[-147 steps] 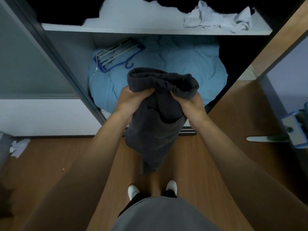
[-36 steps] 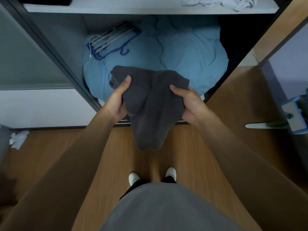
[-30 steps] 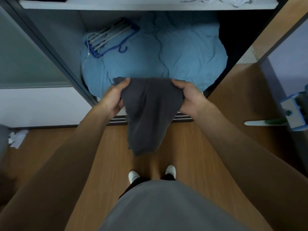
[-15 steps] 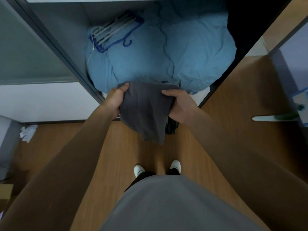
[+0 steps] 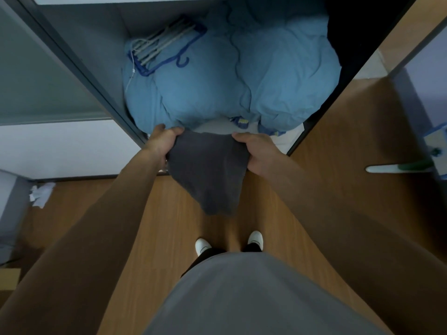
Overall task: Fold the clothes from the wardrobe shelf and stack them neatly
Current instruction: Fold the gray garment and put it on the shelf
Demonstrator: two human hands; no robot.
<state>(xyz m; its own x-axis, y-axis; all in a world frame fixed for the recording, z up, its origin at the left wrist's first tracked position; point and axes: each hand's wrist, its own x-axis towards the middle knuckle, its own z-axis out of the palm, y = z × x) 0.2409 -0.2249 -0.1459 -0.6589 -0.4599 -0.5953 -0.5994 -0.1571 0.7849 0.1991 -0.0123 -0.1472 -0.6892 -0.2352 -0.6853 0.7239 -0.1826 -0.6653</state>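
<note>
A dark grey garment (image 5: 208, 172) hangs folded between both hands just in front of the open wardrobe's lower edge. My left hand (image 5: 160, 142) grips its top left corner, and my right hand (image 5: 257, 151) grips the top right corner. The cloth narrows to a point that dangles above the wooden floor. The upper shelf's edge (image 5: 145, 0) barely shows at the top of the frame; the clothes on it are out of view.
A bulky light blue duvet (image 5: 242, 81) fills the wardrobe bottom, with blue and grey hangers (image 5: 164, 44) on it. A grey sliding door (image 5: 36, 76) stands at left. Crumpled white paper (image 5: 40, 194) lies on the floor at left. A mop-like tool (image 5: 396, 168) lies at right.
The bunched garment has been spread and folded flatter between my hands. Both hands lowered it toward the wardrobe's front edge. The view tilted down, so the upper shelf left the frame.
</note>
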